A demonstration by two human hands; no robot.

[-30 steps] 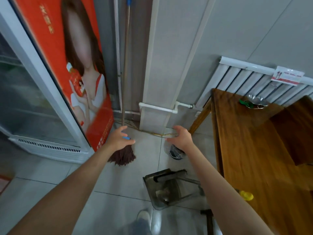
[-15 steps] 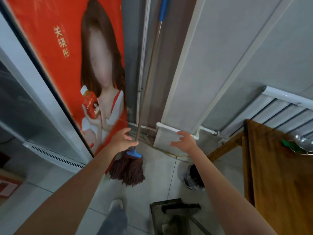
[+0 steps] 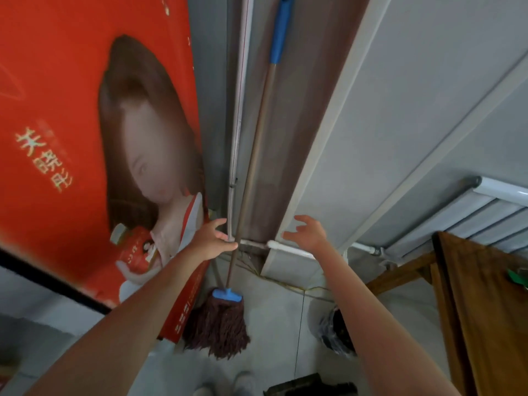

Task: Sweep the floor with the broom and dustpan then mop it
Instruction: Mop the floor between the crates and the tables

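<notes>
A mop stands in the wall corner, its brown pole [image 3: 253,155] leaning up to a blue grip at the top, its dark red string head [image 3: 220,327] on the floor under a blue clamp. My left hand [image 3: 213,240] is at the pole's lower part, fingers spread, thumb just touching or nearly touching it, not closed around it. My right hand [image 3: 310,234] hovers open to the right of the pole, holding nothing. The dark dustpan [image 3: 308,387] shows only partly at the bottom edge.
A drinks fridge with a red poster [image 3: 85,138] fills the left. A white pipe [image 3: 288,248] runs low along the wall. A bin with a black bag [image 3: 335,330] sits on the floor beside a wooden table [image 3: 480,310]; a white radiator [image 3: 485,212] is behind it.
I have stepped closer to the corner and the view has tilted up. Both hands have risen along the mop pole; the dustpan has slid almost out of view below.
</notes>
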